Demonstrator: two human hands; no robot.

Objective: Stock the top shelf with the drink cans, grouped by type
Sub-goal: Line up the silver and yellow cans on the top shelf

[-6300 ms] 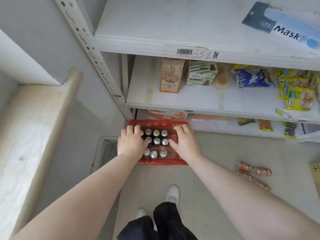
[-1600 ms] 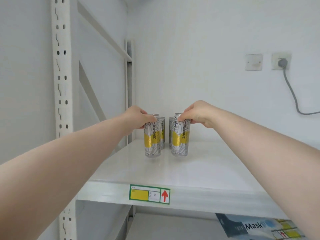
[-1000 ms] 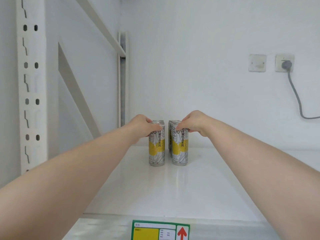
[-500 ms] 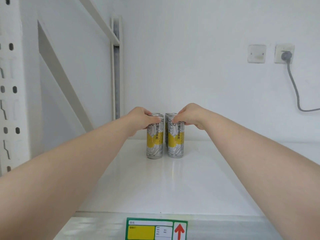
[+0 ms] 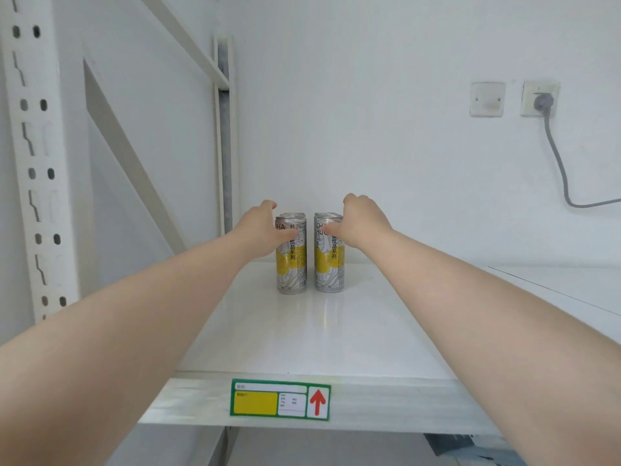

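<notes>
Silver and yellow drink cans stand upright in two short rows at the back of the white top shelf (image 5: 302,338). The front left can (image 5: 291,267) and the front right can (image 5: 330,267) are a small gap apart, with more cans of the same kind hidden behind them. My left hand (image 5: 258,232) is at the left can's upper side, fingers lifted and spread, thumb against its front. My right hand (image 5: 361,223) hovers at the right can's top, fingers raised, thumb near the rim. Neither hand grips a can.
A perforated white upright (image 5: 33,163) and a diagonal brace (image 5: 134,163) close the left side. A green and yellow price label (image 5: 280,400) sits on the shelf's front lip. A wall socket with a grey plug (image 5: 540,99) and cable is at the upper right.
Both hands held the can tops half a second ago; now the fingers have lifted and spread off them. The cans stand on the shelf, the two rows slightly further apart.
</notes>
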